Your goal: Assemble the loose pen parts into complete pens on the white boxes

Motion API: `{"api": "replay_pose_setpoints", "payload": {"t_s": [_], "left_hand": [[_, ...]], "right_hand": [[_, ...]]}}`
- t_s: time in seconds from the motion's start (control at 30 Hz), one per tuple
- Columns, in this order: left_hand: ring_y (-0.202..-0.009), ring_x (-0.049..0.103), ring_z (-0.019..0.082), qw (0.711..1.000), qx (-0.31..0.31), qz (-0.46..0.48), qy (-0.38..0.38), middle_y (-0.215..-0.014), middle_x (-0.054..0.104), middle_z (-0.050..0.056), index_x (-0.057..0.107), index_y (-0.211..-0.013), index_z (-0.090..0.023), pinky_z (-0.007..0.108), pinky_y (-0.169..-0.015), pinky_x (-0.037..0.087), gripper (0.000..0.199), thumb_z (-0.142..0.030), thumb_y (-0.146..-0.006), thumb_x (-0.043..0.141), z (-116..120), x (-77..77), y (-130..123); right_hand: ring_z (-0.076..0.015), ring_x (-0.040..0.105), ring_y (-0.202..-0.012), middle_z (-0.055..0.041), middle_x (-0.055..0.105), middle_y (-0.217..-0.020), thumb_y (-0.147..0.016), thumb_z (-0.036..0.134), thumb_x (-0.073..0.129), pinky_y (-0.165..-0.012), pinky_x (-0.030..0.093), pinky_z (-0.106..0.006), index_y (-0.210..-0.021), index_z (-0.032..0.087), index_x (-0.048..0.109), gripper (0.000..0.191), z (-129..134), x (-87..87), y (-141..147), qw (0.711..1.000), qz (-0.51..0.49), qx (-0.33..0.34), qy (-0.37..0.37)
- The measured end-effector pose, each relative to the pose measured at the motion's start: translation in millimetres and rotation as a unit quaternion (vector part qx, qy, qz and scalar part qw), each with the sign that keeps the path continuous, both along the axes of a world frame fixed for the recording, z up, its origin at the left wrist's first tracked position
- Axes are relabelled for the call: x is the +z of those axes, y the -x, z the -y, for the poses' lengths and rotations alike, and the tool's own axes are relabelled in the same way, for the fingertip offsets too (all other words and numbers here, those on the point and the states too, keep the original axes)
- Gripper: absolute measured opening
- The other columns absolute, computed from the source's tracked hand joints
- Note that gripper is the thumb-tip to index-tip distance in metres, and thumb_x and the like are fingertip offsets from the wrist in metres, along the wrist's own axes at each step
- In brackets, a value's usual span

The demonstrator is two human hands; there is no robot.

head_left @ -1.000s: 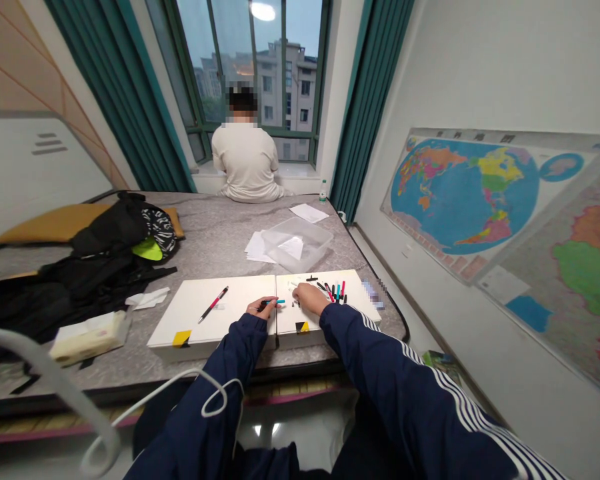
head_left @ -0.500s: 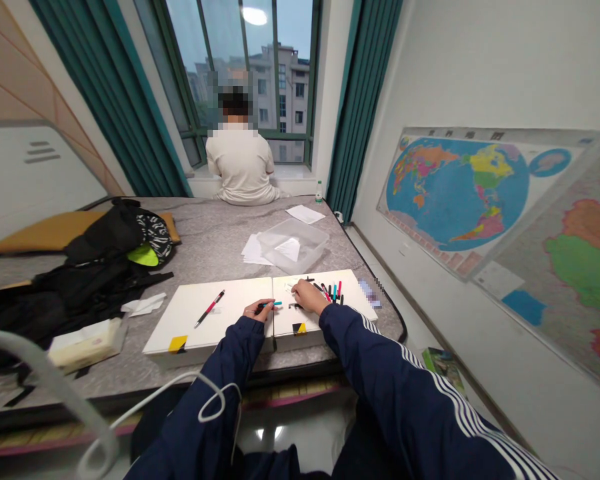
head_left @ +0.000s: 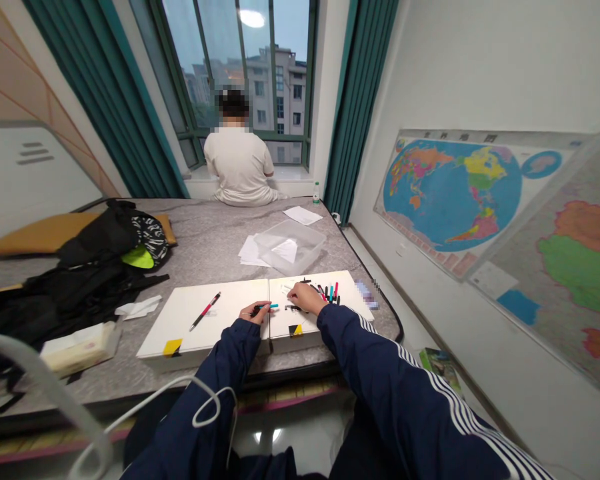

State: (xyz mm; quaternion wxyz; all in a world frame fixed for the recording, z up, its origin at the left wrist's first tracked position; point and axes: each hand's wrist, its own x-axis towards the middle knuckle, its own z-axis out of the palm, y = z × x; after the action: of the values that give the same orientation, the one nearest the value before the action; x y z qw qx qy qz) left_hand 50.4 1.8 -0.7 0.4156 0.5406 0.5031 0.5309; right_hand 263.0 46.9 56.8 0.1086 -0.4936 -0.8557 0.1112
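Observation:
My left hand is closed around a slim black pen part with a teal end, held over the seam between two white boxes. Over the right-hand white box, my right hand has its fingers pinched together low at the surface. Small pale pieces show by its fingertips, but whatever it grips is too small to make out. Beside that hand lies a cluster of black, red and teal pen parts. A red and black pen rests alone on the left-hand white box.
Behind the boxes stand a clear plastic bin and paper sheets. A tissue pack and a black backpack lie to the left. A person in a white shirt sits by the window. A white cable crosses near my left sleeve.
The view has shifted slightly, moving the scene a little to the left. Both hands keep nearly the same pose and place over the boxes.

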Motion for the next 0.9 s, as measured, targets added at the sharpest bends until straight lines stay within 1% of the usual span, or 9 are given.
{"api": "replay_pose_setpoints", "payload": {"t_s": [0.07,0.17,0.27,0.4,0.57,0.63,0.7,0.8,0.9], "left_hand": [[-0.037,0.043,0.007,1.0,0.0,0.005,-0.003,-0.07,0.073,0.012,0.071,-0.092,-0.009,0.022,-0.039,0.036,0.044,-0.048,-0.071,0.068,0.4,0.7,-0.2],[-0.039,0.047,0.009,1.0,0.002,0.006,-0.001,-0.069,0.073,0.012,0.071,-0.091,-0.009,0.022,-0.04,0.037,0.044,-0.048,-0.07,0.069,1.4,2.3,-0.9],[-0.043,0.052,0.011,1.0,0.004,0.008,0.006,-0.069,0.072,0.012,0.071,-0.091,-0.01,0.023,-0.041,0.039,0.046,-0.049,-0.069,0.069,2.2,3.7,-1.7],[-0.04,0.049,0.01,1.0,0.004,0.004,0.005,-0.07,0.073,0.012,0.071,-0.091,-0.009,0.022,-0.039,0.037,0.047,-0.051,-0.069,0.069,1.5,3.3,-1.4],[-0.036,0.041,0.006,1.0,0.002,0.007,0.003,-0.07,0.072,0.013,0.071,-0.093,-0.008,0.021,-0.037,0.033,0.05,-0.052,-0.069,0.068,0.5,2.1,-1.1],[-0.037,0.041,0.006,1.0,0.005,0.011,0.0,-0.07,0.072,0.013,0.071,-0.093,-0.008,0.021,-0.037,0.033,0.05,-0.051,-0.069,0.068,0.3,1.9,-1.3],[-0.037,0.041,0.006,1.0,0.005,0.009,-0.002,-0.07,0.072,0.013,0.071,-0.092,-0.008,0.021,-0.037,0.032,0.049,-0.051,-0.069,0.069,0.1,1.8,-1.4],[-0.037,0.041,0.007,1.0,0.006,0.0,-0.003,-0.07,0.072,0.013,0.071,-0.092,-0.009,0.021,-0.037,0.032,0.049,-0.051,-0.069,0.068,0.0,1.8,-1.3],[-0.038,0.043,0.008,1.0,0.012,-0.001,-0.006,-0.068,0.072,0.012,0.072,-0.092,-0.009,0.021,-0.038,0.032,0.047,-0.051,-0.069,0.069,0.4,2.0,-1.3]], "right_hand": [[-0.0199,0.059,-0.1,-0.0097,0.066,-0.107,-0.088,0.023,0.053,-0.086,0.039,-0.024,-0.109,0.019,0.069,0.028,1.4,0.9,-0.3,1.0,-0.006,-0.022,-0.013],[-0.0195,0.056,-0.105,-0.0107,0.064,-0.112,-0.09,0.021,0.048,-0.091,0.037,-0.025,-0.119,0.019,0.063,0.032,2.5,7.0,-2.4,0.997,-0.022,-0.07,-0.034],[-0.0192,0.055,-0.106,-0.0108,0.063,-0.113,-0.091,0.022,0.047,-0.093,0.036,-0.025,-0.116,0.018,0.064,0.03,2.2,16.8,-7.8,0.996,-0.017,-0.09,-0.022],[-0.0185,0.06,-0.096,-0.0086,0.068,-0.103,-0.089,0.026,0.052,-0.084,0.039,-0.024,-0.106,0.018,0.069,0.025,2.5,27.7,-17.3,0.999,-0.011,-0.037,0.002],[-0.0176,0.062,-0.09,-0.0063,0.07,-0.098,-0.082,0.023,0.059,-0.078,0.039,-0.022,-0.103,0.019,0.07,0.024,6.9,32.3,-25.1,0.999,0.02,0.024,0.037],[-0.0181,0.061,-0.091,-0.0072,0.069,-0.099,-0.081,0.025,0.062,-0.078,0.039,-0.023,-0.103,0.019,0.07,0.024,9.5,35.2,-24.5,0.999,0.031,0.029,0.035],[-0.0183,0.061,-0.09,-0.0083,0.069,-0.098,-0.084,0.028,0.061,-0.078,0.039,-0.023,-0.104,0.017,0.069,0.025,11.4,40.6,-21.3,0.999,0.02,0.02,0.014],[-0.0179,0.061,-0.09,-0.0085,0.069,-0.097,-0.088,0.031,0.057,-0.079,0.039,-0.023,-0.106,0.017,0.067,0.025,11.6,52.0,-15.3,1.0,-0.003,0.005,-0.015],[-0.0176,0.061,-0.088,-0.0076,0.069,-0.096,-0.088,0.029,0.057,-0.078,0.038,-0.023,-0.104,0.017,0.067,0.023,8.6,63.0,-15.1,1.0,-0.006,0.008,-0.021]]}}
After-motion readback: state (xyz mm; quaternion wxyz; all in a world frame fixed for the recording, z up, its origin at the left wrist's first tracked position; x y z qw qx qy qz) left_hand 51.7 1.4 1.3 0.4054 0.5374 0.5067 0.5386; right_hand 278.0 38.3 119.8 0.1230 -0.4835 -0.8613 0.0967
